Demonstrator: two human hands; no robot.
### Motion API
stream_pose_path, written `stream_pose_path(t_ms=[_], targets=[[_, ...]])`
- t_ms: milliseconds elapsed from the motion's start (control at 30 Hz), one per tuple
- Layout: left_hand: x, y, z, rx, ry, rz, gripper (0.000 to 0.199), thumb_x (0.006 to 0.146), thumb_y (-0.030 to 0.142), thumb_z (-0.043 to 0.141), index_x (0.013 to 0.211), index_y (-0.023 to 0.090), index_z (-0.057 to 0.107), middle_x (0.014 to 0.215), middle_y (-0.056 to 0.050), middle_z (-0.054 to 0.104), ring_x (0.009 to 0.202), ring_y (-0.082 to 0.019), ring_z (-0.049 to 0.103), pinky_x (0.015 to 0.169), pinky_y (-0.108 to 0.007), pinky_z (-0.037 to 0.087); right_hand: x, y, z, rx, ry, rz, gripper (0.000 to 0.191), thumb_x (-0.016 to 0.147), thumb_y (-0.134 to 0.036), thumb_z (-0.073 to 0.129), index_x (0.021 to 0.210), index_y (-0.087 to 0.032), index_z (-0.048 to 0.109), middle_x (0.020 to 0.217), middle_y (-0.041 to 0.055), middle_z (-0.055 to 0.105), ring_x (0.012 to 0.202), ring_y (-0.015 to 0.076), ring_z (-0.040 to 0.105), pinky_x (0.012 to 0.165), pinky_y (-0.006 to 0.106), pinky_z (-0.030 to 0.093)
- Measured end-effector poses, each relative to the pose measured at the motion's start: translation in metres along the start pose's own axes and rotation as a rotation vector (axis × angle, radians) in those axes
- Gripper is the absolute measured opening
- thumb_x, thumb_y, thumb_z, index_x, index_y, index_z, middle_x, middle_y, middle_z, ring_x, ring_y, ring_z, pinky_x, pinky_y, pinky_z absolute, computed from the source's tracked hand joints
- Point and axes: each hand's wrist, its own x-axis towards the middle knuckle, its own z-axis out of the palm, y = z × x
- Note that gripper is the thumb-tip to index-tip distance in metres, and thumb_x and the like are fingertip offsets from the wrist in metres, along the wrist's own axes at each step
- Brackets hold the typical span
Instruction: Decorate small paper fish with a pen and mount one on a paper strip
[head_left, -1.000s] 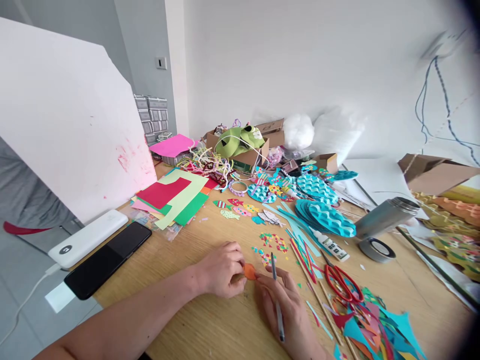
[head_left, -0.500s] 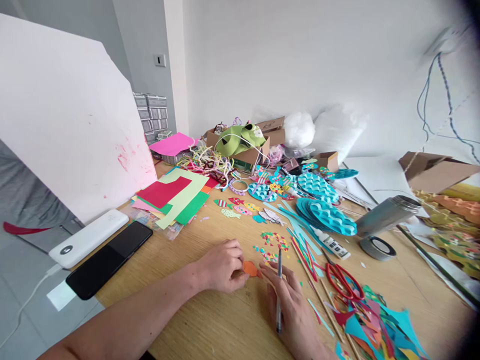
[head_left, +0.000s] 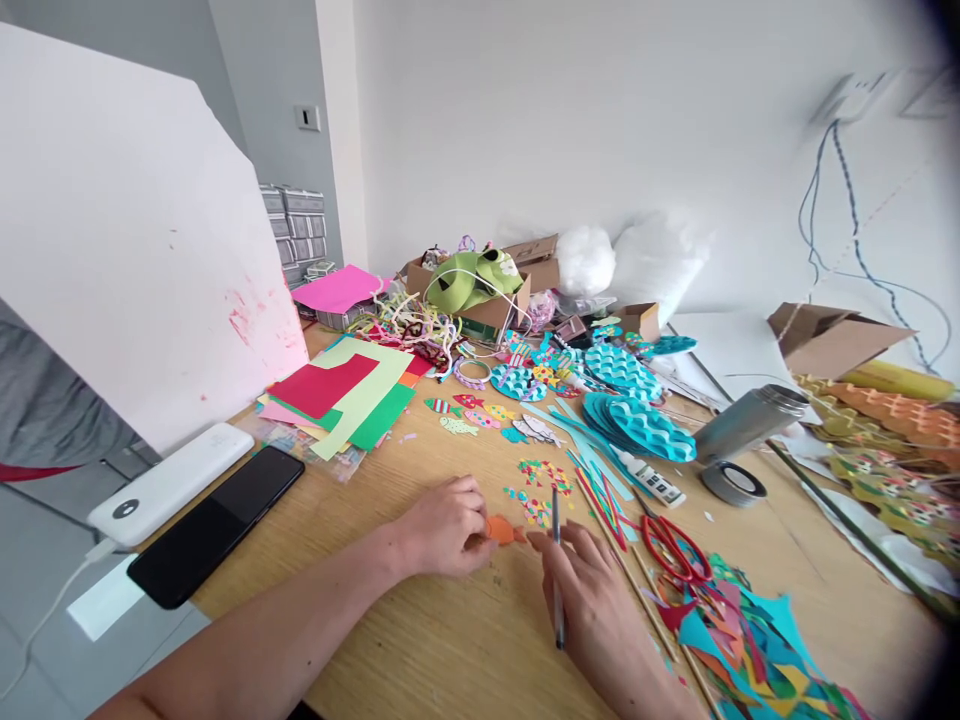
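My left hand (head_left: 447, 527) is closed at the left end of an orange paper fish (head_left: 501, 530) on the wooden table, its fingertips pinching or pressing the paper edge. A slim pen (head_left: 556, 575) with a dark end pointing away stands between the fingers of my right hand (head_left: 592, 592). The right fingertips are beside the fish's tail; whether they touch it I cannot tell. Just beyond lie small coloured paper bits (head_left: 540, 485). Farther back are several finished-looking paper fish (head_left: 480, 418) with stripes and dots.
Red-handled scissors (head_left: 675, 548) and a heap of paper scraps (head_left: 750, 630) lie at the right, near thin wooden sticks (head_left: 660, 630). A glue bottle (head_left: 651, 480), tape roll (head_left: 735, 483) and metal flask (head_left: 754, 422) are behind. A phone (head_left: 217, 525) and white power bank (head_left: 172, 480) lie left.
My right hand, with the pen, has shifted slightly away from the orange fish's tail. My left hand stays on the fish. The camera view has turned slightly right.
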Motion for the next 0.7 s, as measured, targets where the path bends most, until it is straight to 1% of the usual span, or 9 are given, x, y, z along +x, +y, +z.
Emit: stream_pose_path(t_ms=[67, 100, 167, 233, 300, 433, 533, 600, 700], targets=[[0.000, 0.000, 0.001, 0.003, 0.006, 0.000, 0.019, 0.081, 0.022, 0.062, 0.064, 0.016, 0.067, 0.071, -0.004, 0.065, 0.083, -0.018, 0.055, 0.077, -0.028, 0.046, -0.003, -0.004, -0.004, -0.125, -0.065, -0.004, 0.030, 0.077, 0.003, 0.054, 0.098, -0.018, 0.060, 0.073, 0.0050, 0.063, 0.076, 0.0263, 0.058, 0.066, 0.036, 0.046], [0.000, 0.000, 0.001, 0.003, 0.011, -0.001, 0.020, 0.082, 0.022, 0.061, 0.063, 0.016, 0.066, 0.070, -0.004, 0.064, 0.082, -0.018, 0.055, 0.076, -0.028, 0.046, -0.006, -0.006, -0.005, -0.194, -0.090, -0.004, 0.027, 0.072, 0.004, 0.057, 0.088, -0.018, 0.060, 0.067, 0.0037, 0.061, 0.069, 0.0252, 0.057, 0.063, 0.036, 0.045], [0.000, 0.000, 0.002, -0.003, 0.022, -0.003, 0.022, 0.082, 0.022, 0.061, 0.061, 0.017, 0.065, 0.067, -0.003, 0.063, 0.080, -0.017, 0.054, 0.076, -0.028, 0.046, -0.015, -0.008, -0.005, -0.339, -0.132, -0.017, 0.027, 0.065, 0.005, 0.058, 0.078, -0.018, 0.059, 0.064, 0.0042, 0.062, 0.064, 0.0255, 0.057, 0.061, 0.037, 0.043], [-0.001, -0.001, 0.002, -0.010, 0.031, -0.006, 0.022, 0.083, 0.023, 0.061, 0.061, 0.017, 0.065, 0.067, -0.003, 0.063, 0.080, -0.017, 0.054, 0.076, -0.028, 0.046, -0.024, -0.010, -0.004, -0.465, -0.160, -0.025, 0.026, 0.064, 0.004, 0.059, 0.080, -0.017, 0.062, 0.066, 0.0071, 0.064, 0.066, 0.0275, 0.059, 0.063, 0.040, 0.044], [-0.001, -0.002, 0.002, -0.016, 0.039, -0.006, 0.022, 0.083, 0.023, 0.062, 0.062, 0.017, 0.065, 0.068, -0.003, 0.064, 0.080, -0.017, 0.055, 0.076, -0.028, 0.046, -0.032, -0.012, -0.003, -0.541, -0.182, -0.012, 0.026, 0.065, 0.001, 0.060, 0.085, -0.015, 0.065, 0.068, 0.0092, 0.066, 0.067, 0.0289, 0.059, 0.064, 0.042, 0.044], [-0.001, -0.003, 0.000, -0.003, 0.064, -0.021, 0.022, 0.084, 0.022, 0.061, 0.064, 0.016, 0.067, 0.071, -0.003, 0.066, 0.081, -0.018, 0.056, 0.076, -0.029, 0.046, -0.036, -0.018, -0.007, -0.584, -0.272, 0.039, 0.026, 0.069, -0.002, 0.061, 0.091, -0.013, 0.069, 0.073, 0.0099, 0.067, 0.072, 0.0301, 0.060, 0.070, 0.045, 0.046], [0.000, -0.005, 0.000, -0.003, 0.073, -0.056, 0.024, 0.087, 0.020, 0.058, 0.065, 0.015, 0.068, 0.074, -0.005, 0.067, 0.084, -0.019, 0.056, 0.077, -0.030, 0.047, -0.036, -0.022, -0.011, -0.580, -0.329, 0.074, 0.027, 0.072, -0.003, 0.061, 0.095, -0.013, 0.070, 0.074, 0.0099, 0.066, 0.074, 0.0304, 0.059, 0.072, 0.045, 0.046], [0.000, -0.007, 0.000, -0.003, 0.083, -0.081, 0.022, 0.087, 0.017, 0.057, 0.068, 0.015, 0.069, 0.075, -0.005, 0.067, 0.086, -0.020, 0.055, 0.079, -0.031, 0.047, -0.037, -0.023, -0.012, -0.584, -0.326, 0.070, 0.032, 0.072, -0.002, 0.061, 0.100, -0.011, 0.070, 0.077, 0.0109, 0.067, 0.075, 0.0307, 0.059, 0.072, 0.045, 0.047], [0.001, -0.010, 0.001, -0.005, 0.096, -0.100, 0.020, 0.088, 0.012, 0.054, 0.078, 0.014, 0.071, 0.081, -0.005, 0.068, 0.088, -0.019, 0.055, 0.082, -0.031, 0.047, -0.042, -0.023, -0.011, -0.595, -0.278, 0.052, 0.036, 0.071, -0.001, 0.060, 0.105, -0.010, 0.069, 0.078, 0.0118, 0.067, 0.075, 0.0307, 0.059, 0.074, 0.046, 0.047]])
